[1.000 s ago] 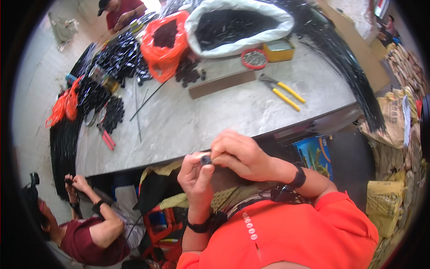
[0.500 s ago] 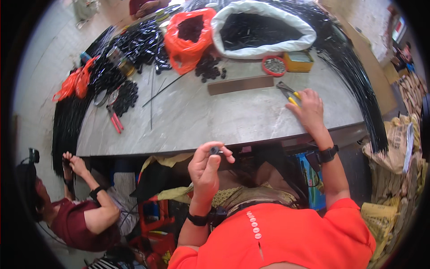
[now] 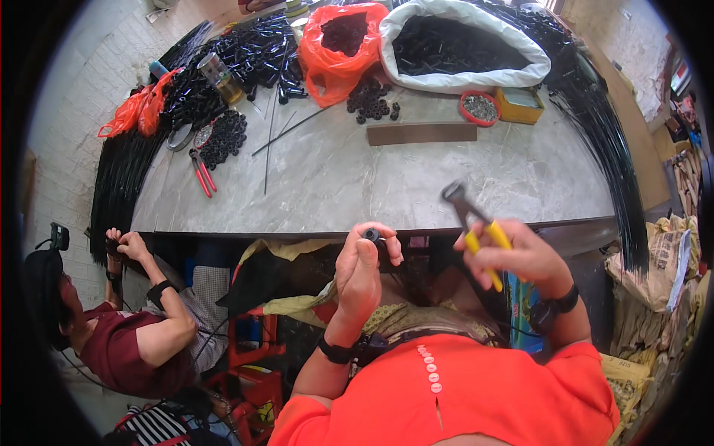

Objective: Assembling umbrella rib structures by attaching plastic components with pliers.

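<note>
The left hand (image 3: 359, 269) is rising in the lower centre of the frame, forearm vertical, fingers curled and pinching a small black ring-shaped part (image 3: 371, 236) between thumb and fingertips, just below the near edge of the counter (image 3: 387, 178). The right hand (image 3: 520, 256) is sitting right of centre, wrist bent inward, fingers wrapping and closing on the yellow handles of a pair of pliers (image 3: 476, 227); the dark metal head of the tool is pointing toward the upper left, above the counter edge. The two hands are holding apart, the part and the pliers not touching.

Packages on the counter:
- An orange plastic bag (image 3: 338, 44), top centre, is lying open with black parts inside.
- A large white sack (image 3: 461, 44), just right of it, is lying open and showing black pieces.
- A round red dish (image 3: 480, 108) and a square yellow box (image 3: 520, 104) are standing side by side below the sack.
- Crumpled orange bags (image 3: 137, 111) are lying at the upper left.
- A clear jar (image 3: 221, 76) is standing among black tubes at the upper left.

Tan paper sacks (image 3: 662, 260) are leaning at the right edge of the frame
</note>
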The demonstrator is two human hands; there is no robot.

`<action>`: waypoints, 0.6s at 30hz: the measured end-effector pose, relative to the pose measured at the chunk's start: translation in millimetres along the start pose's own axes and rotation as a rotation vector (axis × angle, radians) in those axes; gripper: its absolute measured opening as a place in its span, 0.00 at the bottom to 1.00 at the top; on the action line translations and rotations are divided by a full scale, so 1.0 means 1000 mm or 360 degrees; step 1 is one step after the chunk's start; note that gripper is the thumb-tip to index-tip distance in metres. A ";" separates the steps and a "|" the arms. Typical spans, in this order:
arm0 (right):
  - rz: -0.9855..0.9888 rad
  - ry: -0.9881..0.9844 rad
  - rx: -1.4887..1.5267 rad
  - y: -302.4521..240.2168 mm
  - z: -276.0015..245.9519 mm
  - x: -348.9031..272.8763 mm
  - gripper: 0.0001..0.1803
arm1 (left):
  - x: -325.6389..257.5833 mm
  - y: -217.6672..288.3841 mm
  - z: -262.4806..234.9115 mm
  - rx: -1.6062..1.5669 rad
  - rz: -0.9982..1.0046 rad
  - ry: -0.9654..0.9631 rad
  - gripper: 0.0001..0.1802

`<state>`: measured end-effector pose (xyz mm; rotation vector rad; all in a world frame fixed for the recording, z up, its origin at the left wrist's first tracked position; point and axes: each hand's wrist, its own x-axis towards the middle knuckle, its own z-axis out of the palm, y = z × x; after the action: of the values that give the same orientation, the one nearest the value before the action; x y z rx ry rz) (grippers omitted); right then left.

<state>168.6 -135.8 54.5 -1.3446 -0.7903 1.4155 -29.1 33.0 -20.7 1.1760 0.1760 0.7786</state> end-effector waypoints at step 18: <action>0.0152 -0.0320 -0.0781 -0.026 0.051 0.018 0.18 | -0.004 -0.005 0.003 -0.0101 -0.0029 0.0175 0.24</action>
<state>126.7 -102.8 81.8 -1.6387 -1.2826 1.5057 -28.0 27.6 -24.6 1.0713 0.2514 0.8277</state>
